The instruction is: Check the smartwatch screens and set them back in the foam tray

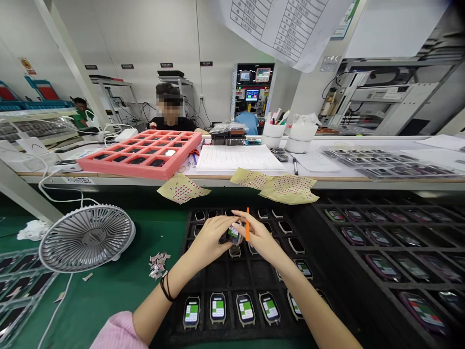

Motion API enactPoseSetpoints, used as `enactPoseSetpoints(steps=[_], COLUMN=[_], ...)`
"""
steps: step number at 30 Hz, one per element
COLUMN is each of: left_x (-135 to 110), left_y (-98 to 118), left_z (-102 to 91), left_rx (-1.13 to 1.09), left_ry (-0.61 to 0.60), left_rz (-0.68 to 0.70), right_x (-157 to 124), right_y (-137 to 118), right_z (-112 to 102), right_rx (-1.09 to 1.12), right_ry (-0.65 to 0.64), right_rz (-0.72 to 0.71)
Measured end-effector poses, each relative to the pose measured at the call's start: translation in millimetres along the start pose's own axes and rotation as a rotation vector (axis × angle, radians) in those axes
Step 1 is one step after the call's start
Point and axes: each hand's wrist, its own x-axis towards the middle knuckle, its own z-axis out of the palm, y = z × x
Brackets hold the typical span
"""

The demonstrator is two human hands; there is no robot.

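A smartwatch body (pixel 233 235) with a lit green-and-white screen is held up over the black foam tray (pixel 232 274). My left hand (pixel 211 237) is closed around its left side. My right hand (pixel 259 236) grips a thin orange stick (pixel 247 225), which stands nearly upright, and its fingers also reach the watch's upper edge. What the stick's lower end touches cannot be made out. Below my hands, a row of strapless watches with lit screens, among them one watch (pixel 246 309), lies in the tray's front pockets. Watches with dark screens (pixel 285 227) sit further back.
A white fan (pixel 94 237) stands left, beside small loose stickers (pixel 158 265) on the green mat. Another black tray of watches (pixel 385 266) lies right. Yellow sticker sheets (pixel 288 188) hang over the shelf edge, below a pink foam tray (pixel 145 150). A person (pixel 172 109) sits opposite.
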Motion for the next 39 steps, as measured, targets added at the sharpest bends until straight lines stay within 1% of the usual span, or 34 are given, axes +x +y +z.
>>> enactPoseSetpoints(steps=[3, 5, 9, 11, 13, 15, 17, 21, 24, 30, 35, 39], left_x=[-1.8, -1.9, 0.6, 2.0, 3.0, 3.4, 3.5, 2.7, 1.8, 2.0, 2.0, 1.5], left_y=[1.7, 3.2, 7.2, 11.0, 15.4, 19.3, 21.5, 21.2, 19.3, 20.0, 22.2, 23.2], left_z=[3.4, 1.8, -6.2, -9.7, -11.9, -13.1, -14.0, -14.7, -13.7, -13.6, -14.4, -13.3], left_rx=[0.086, 0.104, 0.053, 0.019, -0.001, -0.009, -0.017, -0.031, -0.017, -0.017, -0.016, -0.023], left_ry=[0.024, 0.069, 0.170, 0.207, 0.239, 0.260, 0.255, 0.210, 0.197, 0.213, 0.231, 0.231], left_rz=[-0.013, -0.028, -0.013, 0.024, 0.057, 0.069, 0.063, 0.064, 0.088, 0.114, 0.121, 0.133], right_x=[-4.0, -4.7, -2.0, -1.0, -0.9, -1.6, -2.2, -2.2, -2.1, -5.2, -8.1, -8.8], right_y=[-0.8, -3.9, -11.5, -13.7, -14.5, -15.0, -16.0, -17.4, -15.4, -16.0, -20.3, -18.6], right_z=[2.0, 2.3, -1.0, -3.6, -5.9, -7.7, -8.8, -8.8, -7.7, -4.6, -0.9, -0.3], right_rx=[-0.150, -0.122, 0.177, 0.324, 0.449, 0.540, 0.581, 0.587, 0.618, 0.599, 0.562, 0.556], right_ry=[0.006, -0.019, -0.103, -0.188, -0.302, -0.380, -0.410, -0.383, -0.365, -0.343, -0.299, -0.310], right_rz=[-0.030, -0.030, -0.014, 0.023, 0.070, 0.095, 0.092, 0.041, 0.032, 0.044, 0.020, 0.007])
